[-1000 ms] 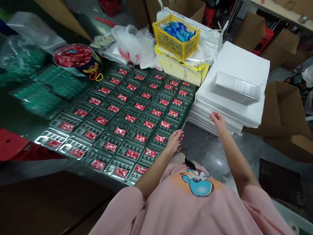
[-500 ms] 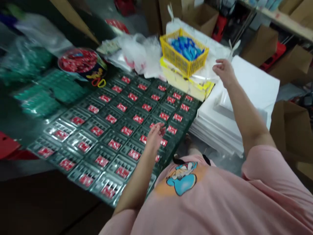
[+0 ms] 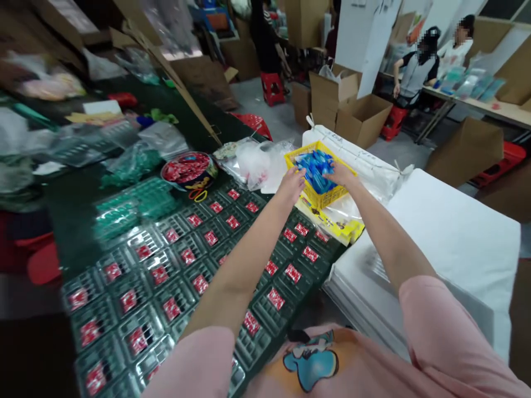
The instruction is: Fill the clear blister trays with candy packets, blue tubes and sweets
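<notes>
The yellow basket [image 3: 321, 200] rests on flat yellow packs [image 3: 350, 229] and white packaging [image 3: 381, 182] at the far right corner of the table [image 3: 68, 207]; blue packets [image 3: 316, 167] fill it. The left hand [image 3: 292, 187] is at the left rim, fingers bent and fairly narrow; the right hand [image 3: 342, 174] is over the right side, fingers curved and moderately spread toward the packets. Whether either hand grips the rim or a packet cannot be determined. For sound handling at this station, the basket should be supported evenly on opposite walls if moved, since the packs beneath look likely to slide; if packets are drawn, they should be taken from the top of the heap in small counts. Forearms should be kept above the clear trays [image 3: 191, 243] that run in rows to the table's right edge, as a low sleeve could displace the red sachets [image 3: 171, 308] in them. Markings: the sachets carry white print, too small to read; the tub [image 3: 188, 170] beside the scissors [image 3: 198, 194] bears a yellow design, not legible; dark marks along the white packaging's far edge are likewise unreadable. No brand can be identified.
</notes>
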`<state>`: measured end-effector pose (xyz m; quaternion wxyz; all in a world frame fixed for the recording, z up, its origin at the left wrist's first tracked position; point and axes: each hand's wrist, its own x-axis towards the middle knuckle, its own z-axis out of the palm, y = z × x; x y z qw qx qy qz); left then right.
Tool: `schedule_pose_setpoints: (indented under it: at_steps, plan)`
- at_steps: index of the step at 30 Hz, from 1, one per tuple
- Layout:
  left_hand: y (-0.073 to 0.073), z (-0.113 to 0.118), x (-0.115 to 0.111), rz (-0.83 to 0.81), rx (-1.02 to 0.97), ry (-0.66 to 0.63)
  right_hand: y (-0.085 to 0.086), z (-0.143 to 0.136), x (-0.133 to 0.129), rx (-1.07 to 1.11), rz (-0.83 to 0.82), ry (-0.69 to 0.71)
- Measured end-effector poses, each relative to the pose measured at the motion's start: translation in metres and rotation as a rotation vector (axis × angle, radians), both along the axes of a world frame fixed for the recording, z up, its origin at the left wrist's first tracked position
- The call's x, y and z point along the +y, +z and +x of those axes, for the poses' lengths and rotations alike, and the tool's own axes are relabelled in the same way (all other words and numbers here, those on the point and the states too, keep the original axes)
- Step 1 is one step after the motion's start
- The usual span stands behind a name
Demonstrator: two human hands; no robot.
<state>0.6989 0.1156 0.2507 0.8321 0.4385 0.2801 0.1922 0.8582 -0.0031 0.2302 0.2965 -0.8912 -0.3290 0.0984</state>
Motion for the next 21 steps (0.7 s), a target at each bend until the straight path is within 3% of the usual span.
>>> schedule_pose_setpoints:
  at_steps: [3, 7, 14, 21]
  plan:
    - [0.000, 0.046, 0.010, 0.016, 0.052, 0.035, 0.002, -0.009, 0.022, -0.012, -0.236, -0.037]
    - [-0.009, 0.074, 0.019, 0.033, 0.080, 0.125, 0.001, -0.021, 0.043, -0.048, -0.349, -0.081]
    - [-0.013, 0.079, 0.029, 0.038, 0.235, 0.185, -0.011, -0.021, 0.057, -0.051, -0.385, -0.123]
    - [-0.020, 0.073, 0.027, 0.059, 0.214, 0.189, -0.010, -0.009, 0.061, 0.054, -0.456, -0.100]
